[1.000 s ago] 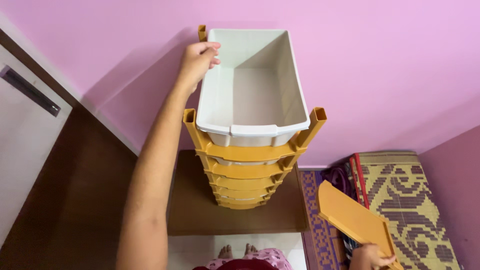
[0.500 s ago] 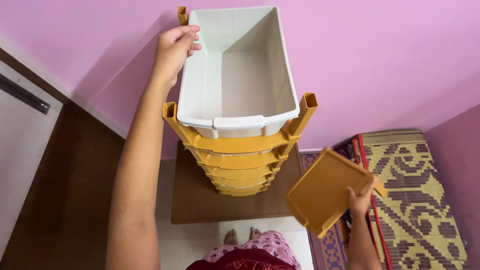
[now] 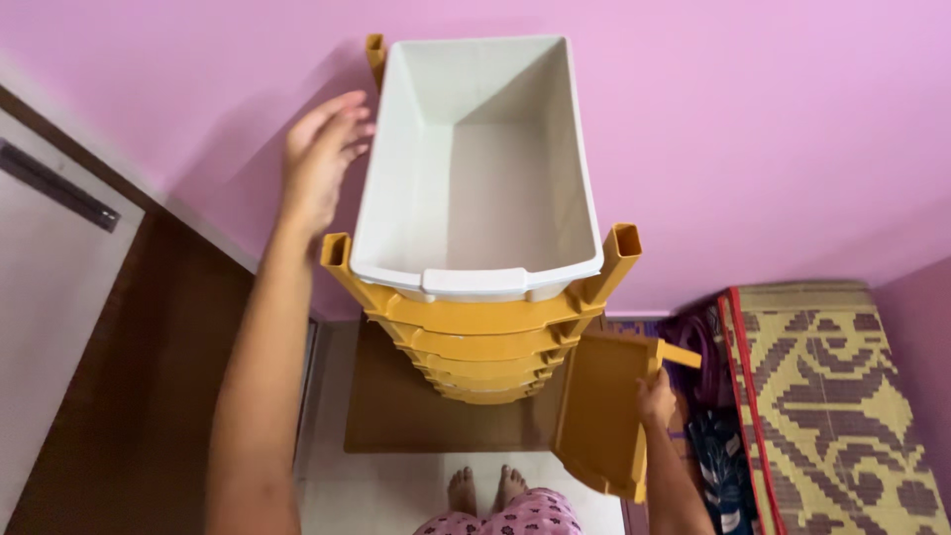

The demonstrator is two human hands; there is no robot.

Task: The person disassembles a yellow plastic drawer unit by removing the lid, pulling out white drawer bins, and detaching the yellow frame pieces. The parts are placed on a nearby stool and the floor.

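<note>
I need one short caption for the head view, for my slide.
Right hand holds a yellow panel; left hand open beside the white drawer.

No packages, no labels, no signs, no screens anywhere I look, nothing printed on the surfaces in front of me, nothing of that kind near my hands

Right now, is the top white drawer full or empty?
Empty: the drawer shows only its bare white floor and walls.
</note>
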